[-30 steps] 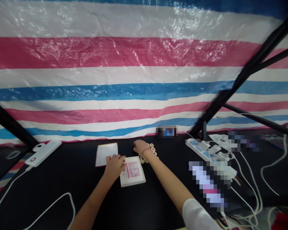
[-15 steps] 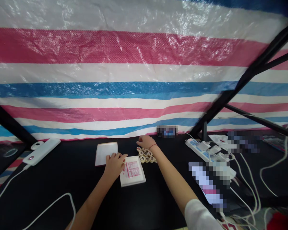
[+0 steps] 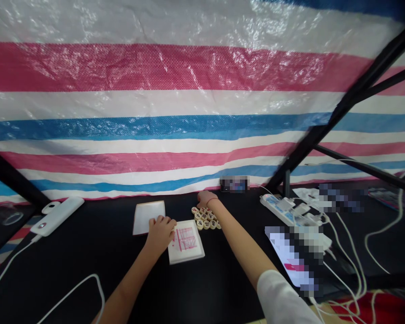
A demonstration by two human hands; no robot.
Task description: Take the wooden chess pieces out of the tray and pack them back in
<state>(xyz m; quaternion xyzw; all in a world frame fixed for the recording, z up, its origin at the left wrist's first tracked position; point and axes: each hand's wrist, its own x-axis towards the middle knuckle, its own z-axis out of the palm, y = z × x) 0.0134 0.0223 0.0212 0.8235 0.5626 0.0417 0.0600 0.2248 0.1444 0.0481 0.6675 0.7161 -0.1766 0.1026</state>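
Round Chinese chess pieces (image 3: 206, 224) with dark and red characters lie packed in rows on the black table. At their far row is my right hand (image 3: 207, 199), bent downward with fingers together; the fingertips are hidden, so what they hold cannot be made out. My left hand (image 3: 160, 231) is curled closed at the left edge of a white box (image 3: 186, 256) with a red scribbled drawing. A small pale chess piece (image 3: 173, 228) shows at its fingertips. Behind that hand lies an open white lid-like tray (image 3: 149, 210), partly covered by the fingers.
A white power bank (image 3: 59, 217) with a cable lies at left. To the right are a phone (image 3: 286, 256), a power strip (image 3: 273, 206) with plugs, and loose white cables (image 3: 349, 234). A small dark device (image 3: 234, 184) stands by the striped sheet (image 3: 155, 103). Black frame bars (image 3: 310, 135) slant at both sides.
My right hand has shifted a little to the right along the far row, and more of that row's pieces show. My left hand stays nearly still at the box edge.
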